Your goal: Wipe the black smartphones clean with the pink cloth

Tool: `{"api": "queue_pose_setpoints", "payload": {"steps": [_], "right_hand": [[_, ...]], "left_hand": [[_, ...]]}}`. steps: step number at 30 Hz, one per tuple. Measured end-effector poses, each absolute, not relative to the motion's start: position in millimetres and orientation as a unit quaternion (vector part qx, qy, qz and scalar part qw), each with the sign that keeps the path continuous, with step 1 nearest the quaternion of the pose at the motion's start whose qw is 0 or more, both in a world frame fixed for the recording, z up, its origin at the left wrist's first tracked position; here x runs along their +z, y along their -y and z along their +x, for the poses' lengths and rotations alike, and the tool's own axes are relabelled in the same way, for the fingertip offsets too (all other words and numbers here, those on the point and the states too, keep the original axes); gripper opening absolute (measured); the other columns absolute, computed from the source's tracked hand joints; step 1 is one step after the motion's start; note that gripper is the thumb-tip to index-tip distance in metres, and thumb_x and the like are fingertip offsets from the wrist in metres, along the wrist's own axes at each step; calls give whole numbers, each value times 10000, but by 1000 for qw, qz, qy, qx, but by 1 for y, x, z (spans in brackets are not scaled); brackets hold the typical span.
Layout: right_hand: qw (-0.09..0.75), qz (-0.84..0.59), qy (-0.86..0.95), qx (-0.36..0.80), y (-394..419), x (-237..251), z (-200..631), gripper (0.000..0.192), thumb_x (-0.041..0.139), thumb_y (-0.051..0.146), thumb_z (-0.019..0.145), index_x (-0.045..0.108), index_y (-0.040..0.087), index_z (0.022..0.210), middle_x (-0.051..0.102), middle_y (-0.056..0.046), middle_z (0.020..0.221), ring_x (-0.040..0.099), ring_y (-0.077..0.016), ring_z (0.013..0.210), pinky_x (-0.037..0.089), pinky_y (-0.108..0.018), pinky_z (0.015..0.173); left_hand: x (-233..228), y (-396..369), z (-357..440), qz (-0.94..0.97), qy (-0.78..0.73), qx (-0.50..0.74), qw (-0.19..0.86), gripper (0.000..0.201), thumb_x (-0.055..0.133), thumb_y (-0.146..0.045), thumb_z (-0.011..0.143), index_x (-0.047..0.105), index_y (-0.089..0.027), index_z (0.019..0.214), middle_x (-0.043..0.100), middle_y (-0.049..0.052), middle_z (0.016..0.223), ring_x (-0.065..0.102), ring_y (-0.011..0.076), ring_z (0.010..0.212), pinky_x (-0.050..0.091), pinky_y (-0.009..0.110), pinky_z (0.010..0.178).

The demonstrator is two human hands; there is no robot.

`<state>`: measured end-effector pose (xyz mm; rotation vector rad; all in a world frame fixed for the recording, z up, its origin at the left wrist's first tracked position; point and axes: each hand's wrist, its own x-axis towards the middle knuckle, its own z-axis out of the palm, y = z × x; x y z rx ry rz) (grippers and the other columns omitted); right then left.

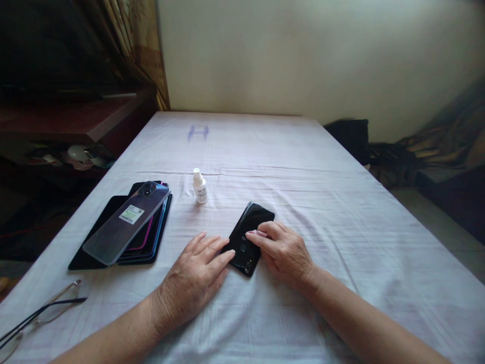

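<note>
A glossy black phone (248,228) lies back-side up on the white cloth (303,177), its camera end toward me. My left hand (197,275) lies flat on the cloth, fingers apart, fingertips touching the phone's left edge. My right hand (282,250) rests on the phone's right side, the index finger stretched across its back, with a small pinkish piece under the fingers; what it is I cannot tell. A small white dropper bottle (199,186) stands upright just beyond the phone to the left.
A stack of several phones and phone backs (127,225) lies at the left, a grey one with a white label on top. Spectacles (41,313) lie at the near left edge. A dark wooden shelf (76,121) stands left; dark bags (352,136) sit right.
</note>
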<state>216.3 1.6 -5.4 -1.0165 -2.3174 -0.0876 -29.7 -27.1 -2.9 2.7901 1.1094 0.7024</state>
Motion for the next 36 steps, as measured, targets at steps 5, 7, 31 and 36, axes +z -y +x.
{"api": "queue_pose_setpoints", "payload": {"steps": [5, 7, 31, 36], "right_hand": [[292, -411, 863, -34, -3, -8, 222, 301, 438, 119, 958, 711, 179, 1070, 654, -79, 900, 583, -176, 786, 484, -279, 685], [293, -426, 855, -34, -3, -9, 226, 302, 452, 105, 936, 706, 185, 1080, 654, -80, 915, 590, -180, 809, 494, -284, 706], [297, -357, 885, 24, 9, -9, 234, 269, 450, 125, 974, 644, 149, 1158, 636, -72, 872, 559, -166, 743, 460, -270, 656], [292, -354, 888, 16, 9, -8, 233, 273, 452, 122, 962, 665, 158, 1129, 642, -72, 869, 565, -165, 737, 472, -269, 655]], "left_hand": [[-3, 27, -29, 903, -360, 233, 31, 295, 461, -185, 982, 649, -190, 1209, 671, 100, 1261, 604, 257, 1183, 429, 513, 1075], [-4, 27, -29, 902, -360, 237, 31, 294, 461, -185, 982, 650, -191, 1207, 672, 97, 1260, 604, 257, 1184, 428, 513, 1075], [-4, 28, -30, 899, -367, 238, 33, 310, 501, -160, 947, 650, -208, 1214, 662, 82, 1277, 579, 233, 1218, 409, 474, 1113], [-5, 28, -30, 897, -371, 237, 40, 308, 498, -164, 949, 651, -209, 1212, 661, 80, 1282, 582, 233, 1214, 406, 481, 1114]]}}
